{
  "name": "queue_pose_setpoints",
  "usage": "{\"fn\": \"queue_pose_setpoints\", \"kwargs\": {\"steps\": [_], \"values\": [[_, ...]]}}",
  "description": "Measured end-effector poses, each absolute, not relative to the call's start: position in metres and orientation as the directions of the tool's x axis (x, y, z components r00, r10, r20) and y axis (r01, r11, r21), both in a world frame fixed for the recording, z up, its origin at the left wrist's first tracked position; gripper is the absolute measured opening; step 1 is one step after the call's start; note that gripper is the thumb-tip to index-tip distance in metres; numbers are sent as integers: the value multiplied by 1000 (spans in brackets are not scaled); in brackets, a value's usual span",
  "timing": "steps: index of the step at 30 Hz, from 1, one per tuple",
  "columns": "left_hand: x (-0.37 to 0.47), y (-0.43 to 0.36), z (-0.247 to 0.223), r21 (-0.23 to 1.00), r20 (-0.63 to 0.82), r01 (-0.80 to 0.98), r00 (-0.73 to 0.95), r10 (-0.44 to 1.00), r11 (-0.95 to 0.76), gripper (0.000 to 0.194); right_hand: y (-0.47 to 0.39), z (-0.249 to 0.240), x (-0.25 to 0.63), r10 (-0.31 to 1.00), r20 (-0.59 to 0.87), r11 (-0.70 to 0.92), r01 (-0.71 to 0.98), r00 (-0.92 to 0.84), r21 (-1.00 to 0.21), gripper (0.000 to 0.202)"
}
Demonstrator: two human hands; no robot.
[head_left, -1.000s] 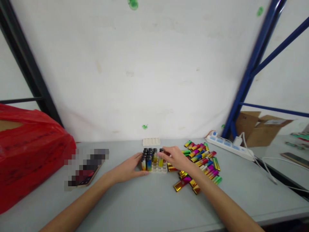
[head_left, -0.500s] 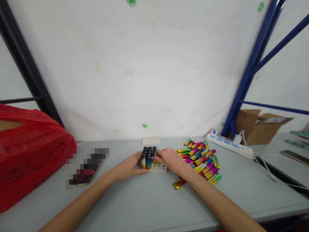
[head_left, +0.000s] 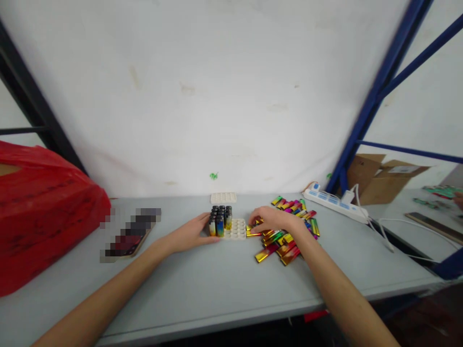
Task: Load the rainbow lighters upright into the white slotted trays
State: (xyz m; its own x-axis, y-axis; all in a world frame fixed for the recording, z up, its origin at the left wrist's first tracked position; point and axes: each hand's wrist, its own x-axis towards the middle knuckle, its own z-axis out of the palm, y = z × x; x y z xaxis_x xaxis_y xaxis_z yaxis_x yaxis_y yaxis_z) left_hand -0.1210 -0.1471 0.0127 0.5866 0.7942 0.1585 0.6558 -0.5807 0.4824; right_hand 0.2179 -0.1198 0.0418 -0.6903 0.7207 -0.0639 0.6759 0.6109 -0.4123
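Rightward off the standing lighters (head_left: 220, 222) goes the right hand (head_left: 270, 219), now at the loose lighters (head_left: 284, 243), while the left hand (head_left: 191, 234) keeps its place. Two white trays are out: a front tray (head_left: 238, 229) and a rear tray (head_left: 223, 197) near the wall; both lighter groups overlap too much to count. Around them on the tabletop (head_left: 202, 284) are one phone (head_left: 134, 241), one red bag (head_left: 47, 217) and one power strip (head_left: 336, 205). The right forearm hides part of the heap. Left fingers spread wide around the front tray's left end; right fingers bend narrowly over a gold lighter (head_left: 252, 233) beside its right edge, grip unclear
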Motion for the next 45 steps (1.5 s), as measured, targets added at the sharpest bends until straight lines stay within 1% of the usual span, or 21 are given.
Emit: {"fn": "queue_pose_setpoints", "kwargs": {"steps": [2, 5, 8, 10, 13, 15, 17, 20, 21, 22, 24, 27, 29, 31, 33, 36, 39, 42, 45], "values": [[-121, -147, 12, 480, 153, 656, 592, 791, -583, 78, -119, 39, 215, 707, -50, 622, 655, -705, -430, 23], [-121, -147, 13, 485, 164, 640, 603, 781, -596, 77, -117, 36, 214, 711, -16, 636, 652, -703, -413, 21], [-121, -146, 13, 491, 171, 639, 596, 785, -592, 77, -117, 36, 212, 705, -12, 656, 658, -709, -370, 16], [-121, -145, 12, 488, 169, 645, 591, 788, -589, 78, -119, 36, 209, 700, 1, 679, 664, -715, -314, 14], [-121, -144, 11, 478, 169, 645, 598, 783, -596, 78, -122, 37, 204, 710, 114, 700, 680, -695, -217, 14], [-121, -144, 11, 474, 167, 642, 606, 778, -602, 78, -123, 37, 202, 725, 203, 689, 691, -659, -218, 16], [-121, -145, 12, 474, 169, 638, 610, 774, -606, 78, -122, 39, 200, 754, 265, 657, 696, -601, -290, 16], [-120, -147, 15, 484, 176, 634, 604, 777, -603, 78, -118, 40, 201, 800, 346, 599, 635, -490, -487, 11], [-120, -147, 15, 487, 174, 634, 604, 778, -601, 78, -117, 40, 201, 812, 368, 583, 583, -454, -566, 11], [-120, -147, 16, 488, 172, 633, 605, 778, -600, 78, -116, 40, 201, 822, 382, 565, 515, -423, -645, 16], [-119, -148, 17, 489, 163, 631, 612, 774, -602, 79, -114, 38, 201, 838, 385, 519, 349, -386, -780, 30], [-119, -148, 17, 486, 159, 630, 618, 770, -606, 79, -116, 36, 197, 851, 352, 424, 113, -390, -899, 48], [-119, -148, 17, 482, 162, 629, 620, 768, -610, 79, -118, 35, 194, 858, 305, 335, 1, -413, -942, 51], [-119, -148, 17, 481, 168, 626, 622, 765, -615, 79, -120, 34, 190, 865, 251, 246, -68, -434, -967, 51], [-120, -148, 17, 482, 166, 623, 626, 762, -616, 79, -121, 34, 187, 867, 202, 175, -102, -455, -979, 51], [-120, -148, 16, 485, 163, 621, 627, 762, -615, 78, -122, 34, 185, 863, 128, 84, -110, -488, -990, 49], [-120, -147, 16, 489, 168, 617, 627, 760, -617, 78, -126, 37, 183, 868, 97, 53, -104, -488, -993, 43], [-120, -147, 16, 482, 165, 624, 625, 763, -615, 79, -130, 39, 179, 883, 115, 83, -90, -455, -992, 38], [-119, -148, 16, 483, 151, 630, 624, 767, -608, 79, -133, 38, 174, 887, 96, 65, -85, -451, -994, 40]]}}
